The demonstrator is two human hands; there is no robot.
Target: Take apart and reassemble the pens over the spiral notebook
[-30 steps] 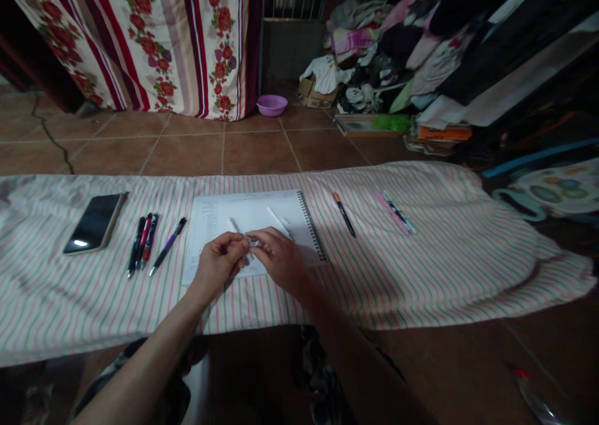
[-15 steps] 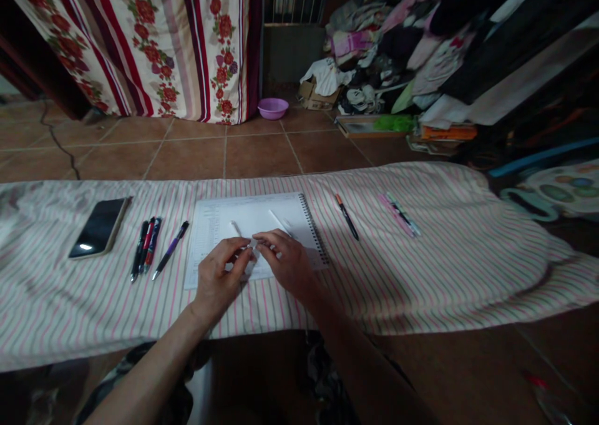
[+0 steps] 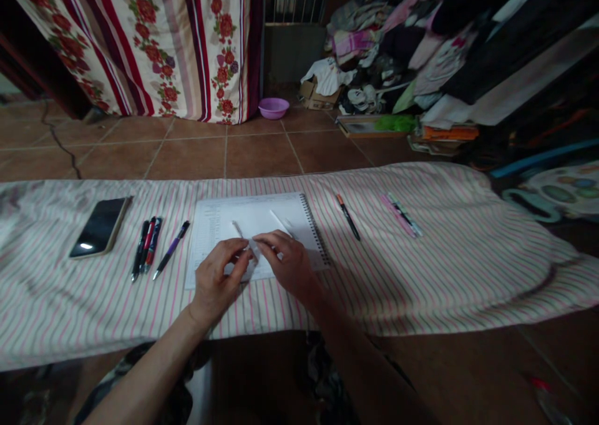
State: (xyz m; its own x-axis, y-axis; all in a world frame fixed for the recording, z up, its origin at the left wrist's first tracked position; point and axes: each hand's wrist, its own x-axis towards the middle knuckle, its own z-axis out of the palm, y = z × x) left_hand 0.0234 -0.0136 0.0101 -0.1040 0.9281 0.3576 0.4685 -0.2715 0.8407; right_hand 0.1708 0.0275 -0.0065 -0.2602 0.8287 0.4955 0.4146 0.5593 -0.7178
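Over the near part of an open spiral notebook (image 3: 262, 206), my left hand (image 3: 219, 274) and my right hand (image 3: 286, 266) meet with their fingertips pinched close together. Between them is a small whitish, partly see-through piece (image 3: 254, 249); its kind is too small and blurred to tell. A thin white pen part (image 3: 237, 228) lies on the page just beyond my left fingers. Beyond the right fingers rests a slim white pen-like stick (image 3: 279, 221), its near end close to my knuckles.
Left of the notebook lie a purple-and-black pen (image 3: 171, 250), several click pens (image 3: 146, 249) and a phone (image 3: 100, 227). On the right are an orange-and-black pen (image 3: 348, 217) and a pink pen (image 3: 397, 214) beside a pale one. A striped cloth (image 3: 421, 275) covers the table.
My fingertips have parted slightly, and more of the whitish piece shows between them. The pens, notebook and phone stay where they were.
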